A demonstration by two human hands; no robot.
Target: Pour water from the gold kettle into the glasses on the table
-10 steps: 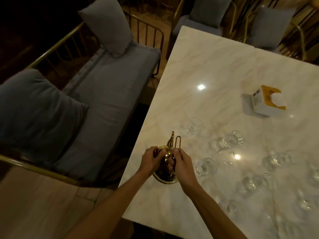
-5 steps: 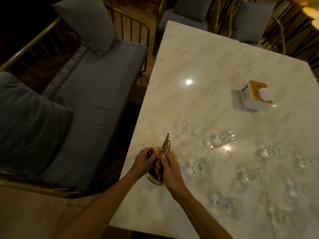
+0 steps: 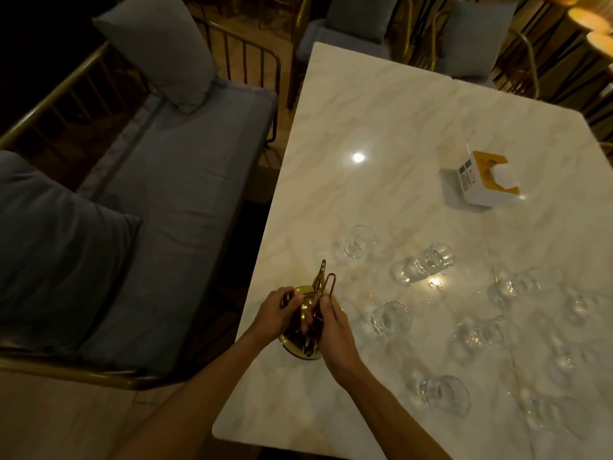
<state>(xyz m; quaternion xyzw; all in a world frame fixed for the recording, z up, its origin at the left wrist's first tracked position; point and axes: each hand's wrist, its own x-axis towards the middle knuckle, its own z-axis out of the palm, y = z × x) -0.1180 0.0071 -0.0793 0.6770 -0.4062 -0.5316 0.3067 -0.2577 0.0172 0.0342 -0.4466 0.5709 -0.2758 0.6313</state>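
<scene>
Gold-coloured metal kettle (image 3: pixel 300 330) stands near the left edge of the pale marble table (image 3: pixel 381 127), clasped between two hands. The left hand (image 3: pixel 277 313) curls round its body; the right hand (image 3: pixel 333 327) pinches the thin wire handle, both forearms reaching in from below. To its right stand at least nine clear glasses, the nearest glass (image 3: pixel 389 318) just beside it. One white-and-yellow tissue box (image 3: pixel 481 179) sits farther off.
</scene>
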